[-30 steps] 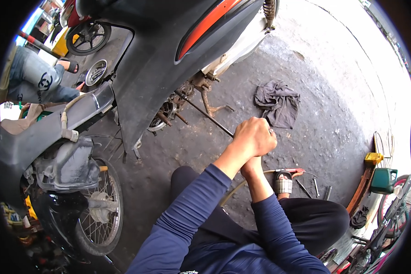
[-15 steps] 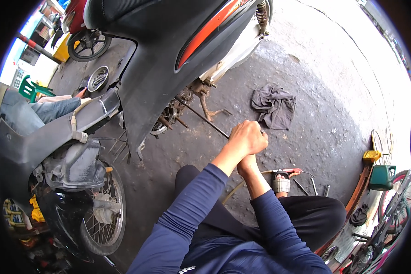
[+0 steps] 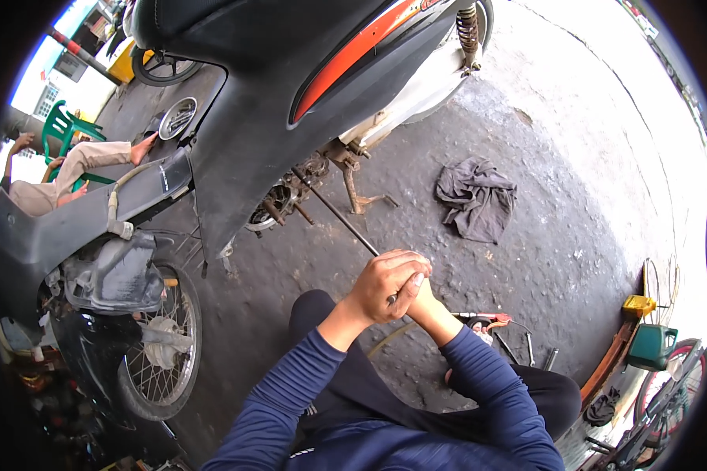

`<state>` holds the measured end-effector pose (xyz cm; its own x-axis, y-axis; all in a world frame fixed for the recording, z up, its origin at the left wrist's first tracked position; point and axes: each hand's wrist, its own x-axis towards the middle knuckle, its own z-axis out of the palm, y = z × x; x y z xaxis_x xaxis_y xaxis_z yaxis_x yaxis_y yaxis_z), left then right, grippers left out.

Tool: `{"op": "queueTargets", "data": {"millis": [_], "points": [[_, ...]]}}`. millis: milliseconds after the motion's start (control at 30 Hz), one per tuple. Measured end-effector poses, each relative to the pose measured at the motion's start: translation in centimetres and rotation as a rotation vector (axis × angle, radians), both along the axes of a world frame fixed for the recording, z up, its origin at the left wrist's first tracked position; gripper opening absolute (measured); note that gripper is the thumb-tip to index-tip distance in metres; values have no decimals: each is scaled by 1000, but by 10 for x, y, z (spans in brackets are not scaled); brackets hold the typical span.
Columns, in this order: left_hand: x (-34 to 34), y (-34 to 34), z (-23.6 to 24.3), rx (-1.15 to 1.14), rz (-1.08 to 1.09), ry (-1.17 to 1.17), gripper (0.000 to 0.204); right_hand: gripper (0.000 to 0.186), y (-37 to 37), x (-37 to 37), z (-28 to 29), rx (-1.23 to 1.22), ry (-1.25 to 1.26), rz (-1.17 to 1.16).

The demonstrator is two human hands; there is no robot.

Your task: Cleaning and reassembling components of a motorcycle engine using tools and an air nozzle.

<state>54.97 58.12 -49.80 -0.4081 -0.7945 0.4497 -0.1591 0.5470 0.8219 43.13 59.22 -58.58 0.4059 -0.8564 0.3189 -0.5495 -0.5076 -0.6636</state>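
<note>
2 hands (image 3: 381,284) grip a bar (image 3: 339,213), motorcycle (image 3: 251,133) ahead, rag (image 3: 479,198) and jug (image 3: 652,347) at right.

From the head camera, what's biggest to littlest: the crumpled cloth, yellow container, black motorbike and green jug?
1. Black motorbike
2. Crumpled cloth
3. Green jug
4. Yellow container
That's only how big they look in this view.

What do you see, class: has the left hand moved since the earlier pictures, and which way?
Yes: the left hand has moved away from the dark cloth, toward the person's body.
</note>
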Motion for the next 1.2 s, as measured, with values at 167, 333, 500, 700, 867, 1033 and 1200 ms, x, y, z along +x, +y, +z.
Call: {"op": "queueTargets", "data": {"millis": [167, 333, 500, 700, 867, 1033, 1200], "points": [[17, 8, -10, -163, 195, -151, 44, 12, -13, 10, 10, 236, -429, -10], [24, 38, -4, 117, 416, -309, 72, 25, 0, -44, 16, 306, -335, 18], [21, 100, 26, 1264, 483, -1330, 72, 32, 48, -142, 97, 711, -337, -299], [-109, -3, 172, 1723, -233, -615, 24, 39, 79, -306, 284, 1107, -831, -787], [-247, -169, 275, 1416, 72, 182, 31, 39, 9, -418, 430, 1155, -1195, -647], [-323, -323, 355, 1267, -64, 757, 23, 41, -130, -494, 502, 1208, -1170, -500], [-365, -468, 415, 1449, -72, 1242, 27, 38, -315, -568, 522, 1312, -1269, -405]]}}
